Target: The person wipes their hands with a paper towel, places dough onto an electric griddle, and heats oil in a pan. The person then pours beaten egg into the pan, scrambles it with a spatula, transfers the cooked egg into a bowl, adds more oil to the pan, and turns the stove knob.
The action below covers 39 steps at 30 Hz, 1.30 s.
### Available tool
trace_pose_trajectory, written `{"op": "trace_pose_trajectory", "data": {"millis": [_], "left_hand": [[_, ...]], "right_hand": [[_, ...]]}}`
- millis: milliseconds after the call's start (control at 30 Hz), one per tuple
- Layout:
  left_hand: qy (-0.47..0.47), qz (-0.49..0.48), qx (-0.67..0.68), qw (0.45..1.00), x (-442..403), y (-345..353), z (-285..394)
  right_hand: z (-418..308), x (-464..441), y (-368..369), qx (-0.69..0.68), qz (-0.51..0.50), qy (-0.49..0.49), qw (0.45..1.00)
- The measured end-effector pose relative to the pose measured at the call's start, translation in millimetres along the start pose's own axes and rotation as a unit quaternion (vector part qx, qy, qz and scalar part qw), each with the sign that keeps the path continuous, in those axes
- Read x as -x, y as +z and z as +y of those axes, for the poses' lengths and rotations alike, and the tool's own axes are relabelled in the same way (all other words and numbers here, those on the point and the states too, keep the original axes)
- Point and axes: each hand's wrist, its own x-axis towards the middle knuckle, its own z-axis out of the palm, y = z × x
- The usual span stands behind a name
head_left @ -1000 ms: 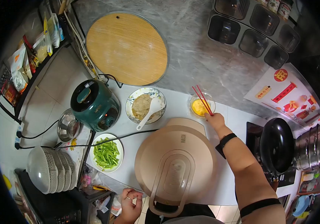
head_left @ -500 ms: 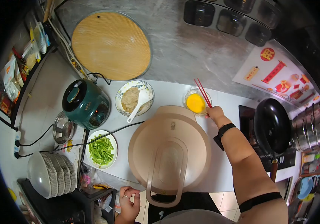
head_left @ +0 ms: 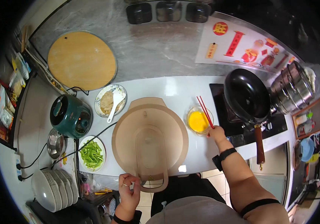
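Observation:
My right hand (head_left: 216, 135) is closed around a pair of red chopsticks (head_left: 205, 111) and the near right rim of a clear glass bowl (head_left: 199, 121). Yellow beaten egg fills the bowl's bottom, and the chopsticks slant across its right side. My left hand (head_left: 129, 189) has its fingers loosely curled, with nothing visible in them. It is by the front edge of a large beige basin (head_left: 120, 145), close to a beige loop-shaped piece (head_left: 164, 175) that overhangs the basin's front. Whether the hand touches either cannot be told.
Left of the basin are a plate of chopped green stalks (head_left: 91, 154), a patterned plate (head_left: 107, 89) with pale paste and a white spoon (head_left: 117, 104), and a green cooker (head_left: 71, 116). A black cord crosses the counter. To the right, a wok (head_left: 246, 93) sits on the stove (head_left: 219, 93).
My right hand has brought the egg bowl and chopsticks toward me and nearer the stove. My left hand has moved up beside the basin. The view has shifted to the right.

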Motion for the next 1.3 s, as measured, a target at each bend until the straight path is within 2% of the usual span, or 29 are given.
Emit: {"op": "trace_pose_trajectory", "data": {"millis": [233,400,533,600,700,867,967,1000,1067,1133,1200,1300], "left_hand": [[0.028,-0.009,0.014,0.999,15.6,18.6,38.1],[-0.018,-0.017,0.014,1.000,49.9,38.7,57.2],[0.056,-0.021,-0.072,0.996,68.8,50.0,67.5],[0.024,-0.013,-0.079,0.997,75.6,51.5,65.6],[0.045,0.001,-0.205,0.978,82.5,42.8,56.7],[0.073,0.009,-0.298,0.952,76.7,29.7,51.5],[0.106,-0.085,-0.366,0.921,67.5,25.3,35.9],[0.108,-0.084,-0.365,0.921,64.5,23.9,30.7],[0.113,-0.143,-0.377,0.908,56.3,19.7,19.1],[0.141,-0.150,-0.384,0.900,47.2,14.0,9.8],[0.181,-0.221,-0.399,0.871,38.5,7.5,5.7],[0.226,-0.253,-0.369,0.865,20.1,-7.9,11.0]], "right_hand": [[70.2,66.5,-29.4,-0.001,-0.008,0.001,1.000],[100.6,92.0,-51.9,-0.028,-0.027,-0.002,0.999],[112.9,98.9,-52.9,0.026,0.026,-0.073,0.997],[94.6,116.6,-64.4,0.066,0.030,-0.066,0.995],[92.1,125.3,-62.6,0.075,0.039,-0.072,0.994],[95.2,123.7,-56.2,0.119,0.036,-0.109,0.986],[92.5,124.2,-57.3,0.113,0.052,-0.109,0.986],[92.1,123.7,-56.9,0.112,0.054,-0.109,0.986],[89.7,122.3,-55.3,0.126,0.063,-0.118,0.983],[88.0,119.5,-52.9,0.129,0.063,-0.107,0.984],[86.1,120.2,-50.3,0.132,0.063,-0.094,0.985],[80.0,124.6,-48.5,0.125,0.076,-0.076,0.986]]}}
